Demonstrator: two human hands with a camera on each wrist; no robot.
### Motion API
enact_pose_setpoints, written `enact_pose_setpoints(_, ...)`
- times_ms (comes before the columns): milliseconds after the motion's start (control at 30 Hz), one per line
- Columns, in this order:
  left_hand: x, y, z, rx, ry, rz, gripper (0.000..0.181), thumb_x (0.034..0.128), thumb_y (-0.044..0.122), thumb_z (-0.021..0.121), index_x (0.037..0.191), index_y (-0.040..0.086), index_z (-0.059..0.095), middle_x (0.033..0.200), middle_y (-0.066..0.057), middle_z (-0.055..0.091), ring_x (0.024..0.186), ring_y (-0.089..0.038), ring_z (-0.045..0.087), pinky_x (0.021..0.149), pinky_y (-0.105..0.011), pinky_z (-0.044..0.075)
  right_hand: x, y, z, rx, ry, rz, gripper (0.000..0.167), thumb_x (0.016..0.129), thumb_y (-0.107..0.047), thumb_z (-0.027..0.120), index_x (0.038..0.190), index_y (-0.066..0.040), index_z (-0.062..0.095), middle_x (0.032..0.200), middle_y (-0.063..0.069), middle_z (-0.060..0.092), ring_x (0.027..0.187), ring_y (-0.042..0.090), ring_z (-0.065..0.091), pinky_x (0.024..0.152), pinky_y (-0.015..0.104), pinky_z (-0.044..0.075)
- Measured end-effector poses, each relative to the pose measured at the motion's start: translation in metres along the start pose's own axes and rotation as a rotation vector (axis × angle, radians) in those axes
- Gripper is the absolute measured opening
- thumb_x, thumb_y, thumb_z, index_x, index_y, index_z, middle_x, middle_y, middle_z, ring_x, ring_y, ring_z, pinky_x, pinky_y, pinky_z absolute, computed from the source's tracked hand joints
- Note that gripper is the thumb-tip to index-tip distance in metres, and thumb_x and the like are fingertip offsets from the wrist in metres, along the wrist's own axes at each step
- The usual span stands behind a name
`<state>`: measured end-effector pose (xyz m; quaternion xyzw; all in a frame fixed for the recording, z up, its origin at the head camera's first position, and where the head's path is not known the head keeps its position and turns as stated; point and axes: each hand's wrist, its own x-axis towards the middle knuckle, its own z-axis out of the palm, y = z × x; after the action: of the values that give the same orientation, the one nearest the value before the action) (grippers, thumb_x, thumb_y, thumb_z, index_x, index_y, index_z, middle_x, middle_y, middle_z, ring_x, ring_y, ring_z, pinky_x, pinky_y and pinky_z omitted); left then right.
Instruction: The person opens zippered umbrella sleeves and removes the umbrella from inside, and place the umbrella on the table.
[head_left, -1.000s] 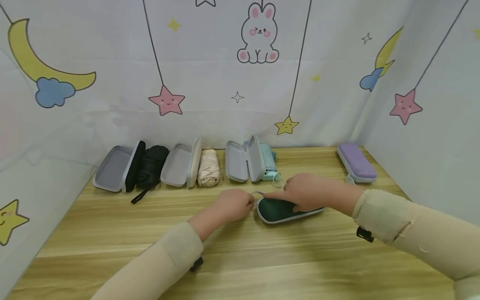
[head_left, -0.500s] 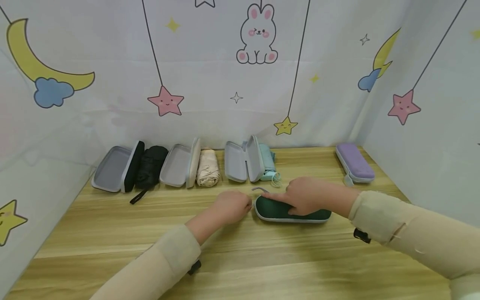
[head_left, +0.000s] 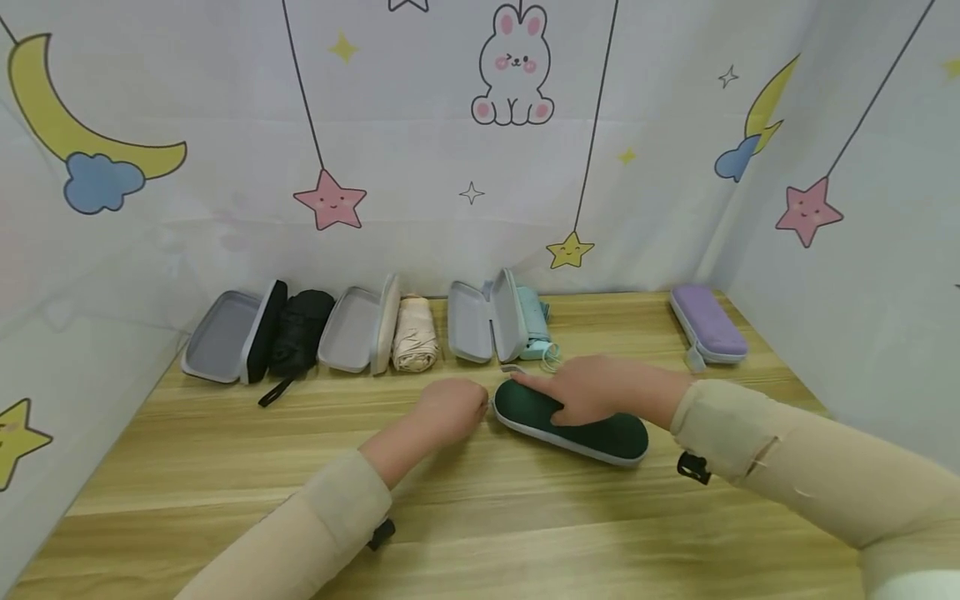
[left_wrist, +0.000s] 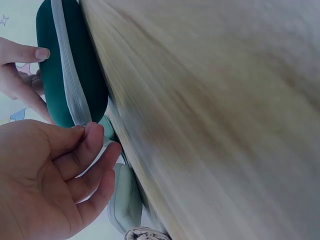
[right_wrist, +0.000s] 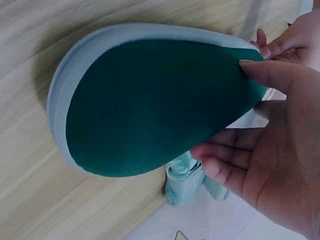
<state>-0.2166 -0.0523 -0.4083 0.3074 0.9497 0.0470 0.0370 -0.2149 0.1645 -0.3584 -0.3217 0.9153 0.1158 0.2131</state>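
Note:
A dark green zip case with a grey zip band lies on the wooden table, its band closed along the side that shows. My right hand holds it from above, index finger stretched along the top; in the right wrist view the thumb lies on the near face and the other fingers at the far edge. At the case's left end my left hand pinches the zipper pull between thumb and index finger. The pull is mostly hidden by the fingertips. A short grey strap sticks out behind that end.
Along the back stand open cases, black, beige and light blue-grey, beside a folded black umbrella, a beige folded bundle and a light-blue one. A closed purple case lies back right.
The green case has shifted slightly left and turned, its right end swinging toward me. Both hands have moved a little left with it, keeping their hold.

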Motion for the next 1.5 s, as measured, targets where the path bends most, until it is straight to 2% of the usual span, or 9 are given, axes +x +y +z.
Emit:
enact_pose_setpoints(267,-0.003,-0.005,-0.001,-0.047,-0.001,-0.006,0.023,0.0974,0.013,0.057,0.077,0.013,0.066,0.078,-0.003,0.065,0.069,-0.020,0.060,0.064,-0.041,0.050,0.011,-0.009,-0.004,0.159,-0.034,0.098,0.079,0.098,-0.035,0.055,0.158,-0.023,0.007,0.069,0.000,0.057,0.067,0.015,0.056,0.074,0.037,0.045)
enact_pose_setpoints(500,-0.012,0.001,0.002,-0.021,0.000,0.010,0.023,0.0970,0.015,0.058,0.075,0.014,0.062,0.073,-0.002,0.062,0.066,-0.019,0.060,0.057,-0.039,0.050,0.021,-0.014,-0.004,0.208,-0.004,0.085,0.072,0.101,-0.038,0.052,0.158,-0.032,0.008,0.067,0.001,0.060,0.062,0.016,0.058,0.071,0.037,0.047)
enact_pose_setpoints(633,-0.018,0.009,0.002,0.009,0.006,0.071,0.023,0.0978,0.016,0.058,0.077,0.013,0.065,0.069,-0.002,0.061,0.061,-0.018,0.059,0.053,-0.038,0.049,0.027,-0.015,-0.002,0.239,0.035,0.081,0.071,0.101,-0.043,0.051,0.158,-0.033,0.010,0.100,0.006,0.069,0.083,0.015,0.063,0.083,0.039,0.046)
enact_pose_setpoints(700,-0.021,0.014,0.001,0.008,-0.008,0.104,0.019,0.0973,0.017,0.060,0.081,0.014,0.069,0.071,-0.002,0.062,0.062,-0.017,0.060,0.053,-0.036,0.049,0.031,-0.016,0.000,0.264,0.066,0.065,0.070,0.101,-0.044,0.049,0.158,-0.029,0.011,0.105,0.008,0.068,0.088,0.017,0.063,0.084,0.039,0.046)
enact_pose_setpoints(767,-0.026,0.018,0.000,0.008,-0.010,0.131,0.017,0.0965,0.018,0.061,0.083,0.014,0.070,0.071,-0.001,0.063,0.061,-0.016,0.060,0.053,-0.035,0.049,0.035,-0.018,0.001,0.297,0.095,0.057,0.070,0.101,-0.044,0.049,0.158,-0.027,0.012,0.100,0.009,0.068,0.083,0.017,0.063,0.079,0.039,0.048)
enact_pose_setpoints(900,-0.038,0.026,-0.002,0.039,-0.009,0.167,0.017,0.0945,0.021,0.064,0.078,0.016,0.068,0.067,0.002,0.060,0.058,-0.012,0.056,0.049,-0.033,0.046,0.039,-0.022,0.002,0.379,0.136,0.074,0.070,0.101,-0.042,0.049,0.158,-0.024,0.012,0.068,0.007,0.059,0.060,0.018,0.059,0.063,0.036,0.048)
enact_pose_setpoints(1100,-0.060,0.040,-0.005,0.129,-0.027,0.243,0.027,0.0906,0.020,0.068,0.066,0.018,0.058,0.058,0.006,0.049,0.051,-0.009,0.048,0.044,-0.029,0.041,0.044,-0.030,0.005,0.422,0.198,0.150,0.071,0.100,-0.045,0.051,0.158,-0.024,0.015,0.068,0.005,0.058,0.050,0.018,0.059,0.053,0.034,0.048)
enact_pose_setpoints(1267,-0.075,0.052,-0.008,0.216,-0.046,0.261,0.025,0.0858,0.016,0.070,0.063,0.019,0.058,0.059,0.004,0.052,0.052,-0.011,0.051,0.044,-0.031,0.043,0.047,-0.038,0.005,0.418,0.238,0.213,0.071,0.098,-0.047,0.053,0.157,-0.023,0.020,0.063,0.006,0.058,0.043,0.020,0.057,0.047,0.034,0.047)
enact_pose_setpoints(1500,-0.082,0.064,-0.006,0.172,-0.115,0.236,0.020,0.0849,0.017,0.073,0.068,0.019,0.062,0.061,0.004,0.055,0.055,-0.010,0.052,0.047,-0.029,0.044,0.048,-0.049,0.003,0.426,0.288,0.278,0.069,0.097,-0.045,0.056,0.156,-0.022,0.027,0.060,0.005,0.058,0.041,0.019,0.056,0.044,0.033,0.047)
